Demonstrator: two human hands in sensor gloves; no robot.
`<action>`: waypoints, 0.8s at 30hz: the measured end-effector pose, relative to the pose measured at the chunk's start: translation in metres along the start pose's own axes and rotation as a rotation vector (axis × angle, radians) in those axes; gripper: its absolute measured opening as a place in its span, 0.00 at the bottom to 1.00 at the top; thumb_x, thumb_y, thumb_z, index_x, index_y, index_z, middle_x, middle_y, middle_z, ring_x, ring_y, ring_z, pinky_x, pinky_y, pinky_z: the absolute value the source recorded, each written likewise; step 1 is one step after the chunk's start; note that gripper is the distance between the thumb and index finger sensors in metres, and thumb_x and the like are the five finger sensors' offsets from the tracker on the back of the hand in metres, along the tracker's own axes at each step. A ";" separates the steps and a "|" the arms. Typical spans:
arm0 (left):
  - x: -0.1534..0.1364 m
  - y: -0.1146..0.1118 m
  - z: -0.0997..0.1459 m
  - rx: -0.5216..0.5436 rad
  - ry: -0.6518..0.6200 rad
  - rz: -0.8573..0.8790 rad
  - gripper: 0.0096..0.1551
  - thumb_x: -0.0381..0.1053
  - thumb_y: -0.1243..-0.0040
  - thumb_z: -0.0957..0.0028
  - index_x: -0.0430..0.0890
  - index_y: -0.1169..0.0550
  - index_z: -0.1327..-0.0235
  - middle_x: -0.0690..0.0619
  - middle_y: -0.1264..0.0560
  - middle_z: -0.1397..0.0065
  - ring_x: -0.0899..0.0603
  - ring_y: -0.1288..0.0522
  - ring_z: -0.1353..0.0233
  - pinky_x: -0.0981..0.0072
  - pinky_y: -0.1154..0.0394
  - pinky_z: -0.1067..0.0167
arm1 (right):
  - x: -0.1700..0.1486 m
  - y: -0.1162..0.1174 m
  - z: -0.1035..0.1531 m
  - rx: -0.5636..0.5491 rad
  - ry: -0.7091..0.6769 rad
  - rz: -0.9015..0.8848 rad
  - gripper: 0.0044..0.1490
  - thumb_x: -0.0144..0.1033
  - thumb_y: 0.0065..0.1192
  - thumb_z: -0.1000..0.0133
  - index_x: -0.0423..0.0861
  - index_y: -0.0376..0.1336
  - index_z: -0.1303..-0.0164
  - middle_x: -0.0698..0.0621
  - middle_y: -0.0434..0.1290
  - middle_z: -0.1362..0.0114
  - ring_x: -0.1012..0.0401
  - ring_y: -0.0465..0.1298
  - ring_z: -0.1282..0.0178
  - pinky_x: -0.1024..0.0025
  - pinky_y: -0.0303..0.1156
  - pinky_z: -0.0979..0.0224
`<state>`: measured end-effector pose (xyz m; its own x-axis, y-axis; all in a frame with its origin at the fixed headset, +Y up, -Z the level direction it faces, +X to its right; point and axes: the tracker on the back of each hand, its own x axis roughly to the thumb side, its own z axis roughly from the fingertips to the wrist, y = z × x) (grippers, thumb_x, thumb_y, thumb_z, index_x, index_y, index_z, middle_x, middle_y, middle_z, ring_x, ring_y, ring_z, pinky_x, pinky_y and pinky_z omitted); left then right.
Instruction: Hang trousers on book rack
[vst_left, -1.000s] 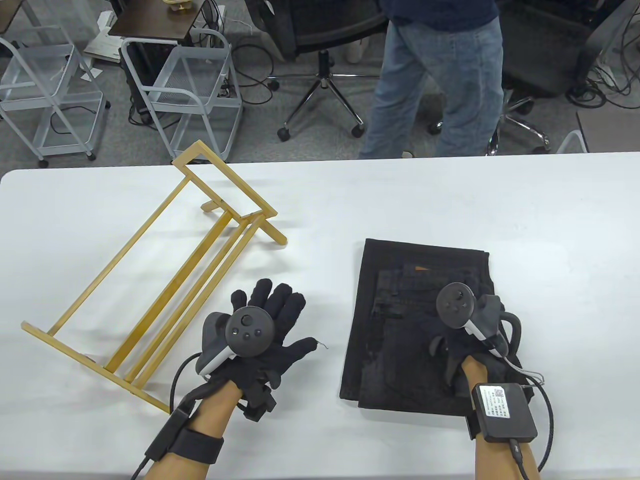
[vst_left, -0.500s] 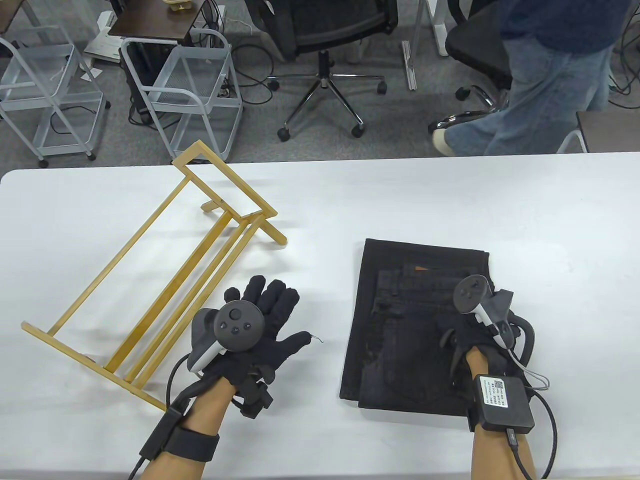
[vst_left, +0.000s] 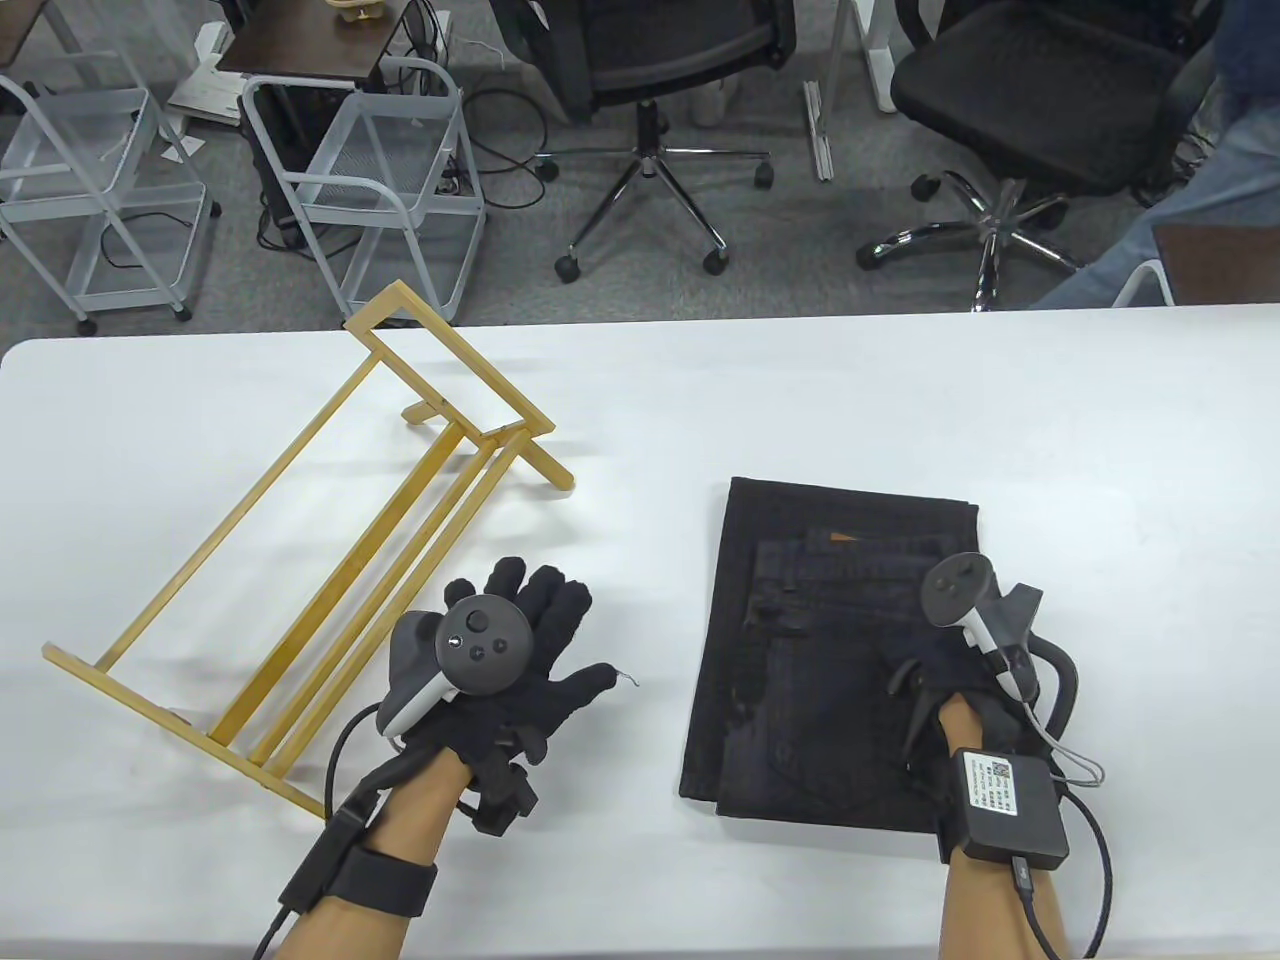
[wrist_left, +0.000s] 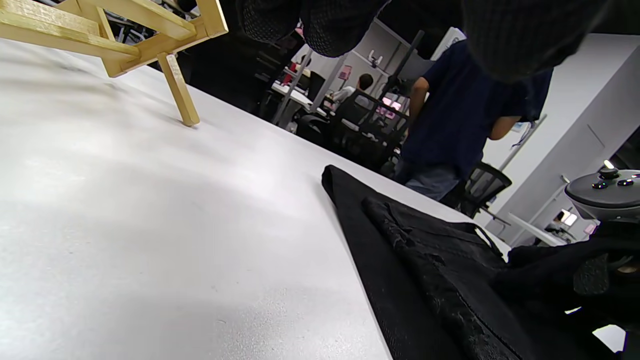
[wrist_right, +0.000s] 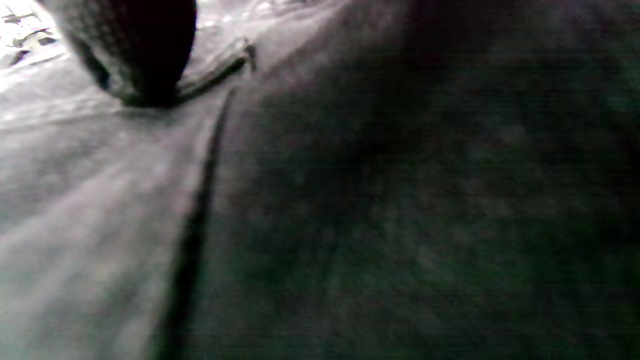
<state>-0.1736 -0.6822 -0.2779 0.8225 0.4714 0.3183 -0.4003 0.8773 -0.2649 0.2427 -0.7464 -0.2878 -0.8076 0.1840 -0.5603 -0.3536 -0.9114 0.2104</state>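
Folded black trousers (vst_left: 830, 650) lie flat on the white tabletop (vst_left: 900, 400), right of centre, well apart from the wooden book rack (vst_left: 310, 560) at left. Bare tabletop lies between them and along the far edge. Left hand (vst_left: 510, 670) is spread flat beside the rack. Right hand (vst_left: 950, 680) rests on the trousers; its grip cannot be told. Since earlier, the left hand has drifted slightly left, and the right hand slightly right.

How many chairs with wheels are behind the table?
2. One black office chair stands past the middle of the table's far edge, the other off to the right. More may be out of view.
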 end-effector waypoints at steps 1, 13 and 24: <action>0.001 -0.001 0.000 -0.005 -0.006 0.003 0.54 0.74 0.43 0.62 0.47 0.36 0.25 0.46 0.43 0.14 0.33 0.57 0.14 0.28 0.68 0.30 | -0.003 0.001 -0.001 0.030 0.030 -0.003 0.74 0.62 0.68 0.60 0.28 0.34 0.28 0.25 0.45 0.22 0.28 0.59 0.28 0.29 0.63 0.37; 0.006 -0.010 -0.003 -0.038 -0.013 -0.026 0.54 0.74 0.43 0.62 0.48 0.37 0.25 0.46 0.43 0.14 0.33 0.58 0.14 0.28 0.69 0.30 | -0.016 -0.003 -0.004 0.023 0.137 -0.101 0.82 0.60 0.78 0.69 0.23 0.36 0.30 0.34 0.63 0.31 0.42 0.72 0.42 0.38 0.70 0.41; 0.009 -0.013 -0.002 -0.050 -0.017 -0.044 0.54 0.74 0.43 0.62 0.47 0.36 0.25 0.46 0.43 0.14 0.33 0.58 0.14 0.28 0.69 0.30 | -0.030 -0.005 -0.004 0.048 0.195 -0.291 0.73 0.52 0.83 0.72 0.22 0.49 0.33 0.51 0.75 0.51 0.56 0.78 0.63 0.37 0.71 0.43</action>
<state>-0.1607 -0.6898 -0.2734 0.8316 0.4345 0.3459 -0.3428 0.8916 -0.2957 0.2712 -0.7487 -0.2754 -0.5663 0.3556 -0.7436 -0.5814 -0.8118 0.0546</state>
